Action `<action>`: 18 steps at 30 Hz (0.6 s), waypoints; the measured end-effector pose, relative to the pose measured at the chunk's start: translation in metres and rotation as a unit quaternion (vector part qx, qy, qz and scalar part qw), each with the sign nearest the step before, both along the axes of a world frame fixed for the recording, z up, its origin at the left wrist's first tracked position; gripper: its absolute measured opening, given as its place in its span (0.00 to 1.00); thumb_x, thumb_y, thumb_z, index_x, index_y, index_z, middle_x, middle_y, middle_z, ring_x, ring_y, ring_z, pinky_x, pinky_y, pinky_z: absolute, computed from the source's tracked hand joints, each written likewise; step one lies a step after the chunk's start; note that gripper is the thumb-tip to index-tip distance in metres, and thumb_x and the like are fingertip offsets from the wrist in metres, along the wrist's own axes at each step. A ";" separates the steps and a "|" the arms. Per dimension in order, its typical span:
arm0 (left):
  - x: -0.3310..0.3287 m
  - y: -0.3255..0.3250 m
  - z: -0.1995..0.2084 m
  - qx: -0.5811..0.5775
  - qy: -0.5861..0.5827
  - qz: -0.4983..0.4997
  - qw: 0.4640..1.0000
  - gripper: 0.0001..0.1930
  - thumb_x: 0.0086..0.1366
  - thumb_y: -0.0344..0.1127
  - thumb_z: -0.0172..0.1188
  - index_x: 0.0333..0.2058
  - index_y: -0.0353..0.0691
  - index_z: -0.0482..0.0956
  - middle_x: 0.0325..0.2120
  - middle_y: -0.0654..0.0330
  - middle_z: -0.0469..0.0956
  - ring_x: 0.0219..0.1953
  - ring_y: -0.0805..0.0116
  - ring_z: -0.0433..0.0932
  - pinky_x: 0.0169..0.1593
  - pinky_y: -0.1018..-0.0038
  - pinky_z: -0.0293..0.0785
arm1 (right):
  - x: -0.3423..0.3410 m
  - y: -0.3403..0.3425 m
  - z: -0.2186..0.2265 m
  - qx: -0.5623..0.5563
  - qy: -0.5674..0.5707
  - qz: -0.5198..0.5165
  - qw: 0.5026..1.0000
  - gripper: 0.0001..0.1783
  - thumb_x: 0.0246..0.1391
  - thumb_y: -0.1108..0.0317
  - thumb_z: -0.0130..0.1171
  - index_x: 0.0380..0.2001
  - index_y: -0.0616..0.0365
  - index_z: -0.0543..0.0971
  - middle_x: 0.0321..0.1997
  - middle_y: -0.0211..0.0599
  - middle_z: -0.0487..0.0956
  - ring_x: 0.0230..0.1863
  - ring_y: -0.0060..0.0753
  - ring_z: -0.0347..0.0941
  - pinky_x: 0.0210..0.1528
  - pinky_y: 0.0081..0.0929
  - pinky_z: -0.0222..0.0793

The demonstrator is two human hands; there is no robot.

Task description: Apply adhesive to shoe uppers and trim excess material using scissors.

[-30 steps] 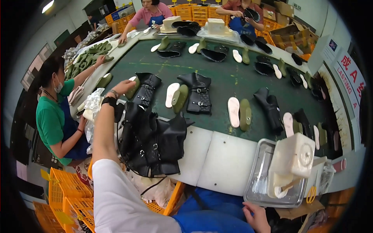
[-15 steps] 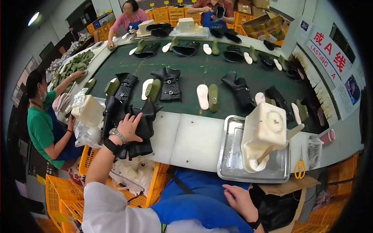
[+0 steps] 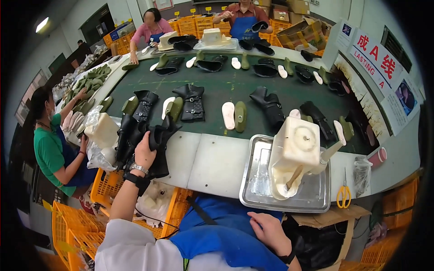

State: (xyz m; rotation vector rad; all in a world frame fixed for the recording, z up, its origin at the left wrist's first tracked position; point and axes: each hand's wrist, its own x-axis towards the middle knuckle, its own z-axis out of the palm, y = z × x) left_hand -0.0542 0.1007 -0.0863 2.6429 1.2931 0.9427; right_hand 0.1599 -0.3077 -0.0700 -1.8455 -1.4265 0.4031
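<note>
My left hand (image 3: 145, 156) is closed on a black boot upper (image 3: 162, 140) in a small pile of them at the left of the white table edge. Its fingertips are partly hidden by the leather. Another black boot upper (image 3: 125, 135) lies against it on the left. My right hand (image 3: 270, 231) rests low in front of my blue apron (image 3: 221, 246), with its thumb and fingers apart and nothing in them. Beyond the table edge, pale insoles (image 3: 228, 115), green shoe lasts (image 3: 241, 116) and black boot uppers lie in sets on the dark green conveyor belt (image 3: 210, 97).
To my right, a metal tray (image 3: 312, 204) bears a cream glue container with a brush (image 3: 294, 178). Yellow-handled scissors (image 3: 344, 196) lie beside it. Orange crates (image 3: 68, 226) stand low left. A co-worker in green (image 3: 50, 151) works at left; two more stand across the belt.
My left hand has gone from lying spread over the boot uppers to gripping one, and that upper has shifted slightly. My right hand stays low by the apron. The view has turned slightly.
</note>
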 end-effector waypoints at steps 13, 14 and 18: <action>0.091 -0.141 0.034 0.055 -0.088 -0.279 0.955 0.33 0.36 0.25 0.60 0.48 0.33 0.68 0.40 0.51 0.74 0.40 0.53 0.73 0.43 0.64 0.68 | 0.005 0.086 -0.009 0.015 0.393 -0.026 0.919 0.26 0.56 0.64 0.52 0.56 0.60 0.61 0.45 0.38 0.74 0.40 0.27 0.72 0.42 0.24 0.69; 0.095 -0.149 0.029 0.037 -0.093 -0.306 0.947 0.33 0.37 0.24 0.59 0.48 0.33 0.68 0.41 0.51 0.74 0.41 0.53 0.73 0.44 0.64 0.67 | 0.005 0.097 -0.002 0.001 0.479 -0.022 0.877 0.28 0.57 0.63 0.51 0.58 0.60 0.58 0.49 0.38 0.71 0.42 0.26 0.71 0.44 0.24 0.68; 0.096 -0.180 0.024 -0.034 -0.059 -0.381 0.922 0.36 0.37 0.23 0.57 0.52 0.33 0.65 0.49 0.49 0.68 0.46 0.52 0.70 0.48 0.63 0.65 | 0.006 0.109 -0.015 -0.011 0.566 -0.049 0.823 0.21 0.58 0.62 0.49 0.52 0.62 0.65 0.42 0.32 0.73 0.37 0.21 0.70 0.37 0.19 0.66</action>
